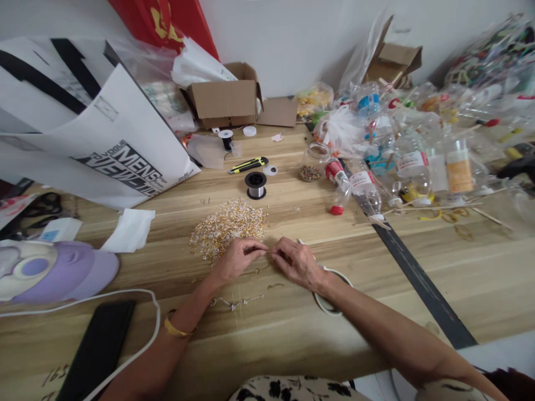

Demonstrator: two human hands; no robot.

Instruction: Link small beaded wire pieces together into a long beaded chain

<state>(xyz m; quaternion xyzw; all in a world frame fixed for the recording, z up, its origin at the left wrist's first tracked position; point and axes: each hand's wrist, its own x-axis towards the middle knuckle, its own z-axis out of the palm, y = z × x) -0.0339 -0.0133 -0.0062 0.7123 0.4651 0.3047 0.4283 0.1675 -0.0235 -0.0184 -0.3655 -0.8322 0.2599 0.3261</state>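
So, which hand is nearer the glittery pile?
Left: the left hand is by the near edge of the glittery pile; the right hand is farther off, to its right.

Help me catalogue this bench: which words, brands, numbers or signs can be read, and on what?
"VOGUE": white paper bag.
"MENS": same bag.
"NEW-T", ending unclear: same bag.
"165", handwritten: wooden tabletop; writing below it is cut off.
Too small or blurred: bottle labels and the white bag's smaller lettering.
Red bag: gold mark, no legible text.

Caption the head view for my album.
Left hand and right hand nearly meet beside a pile of small glittering pieces on a wooden table.
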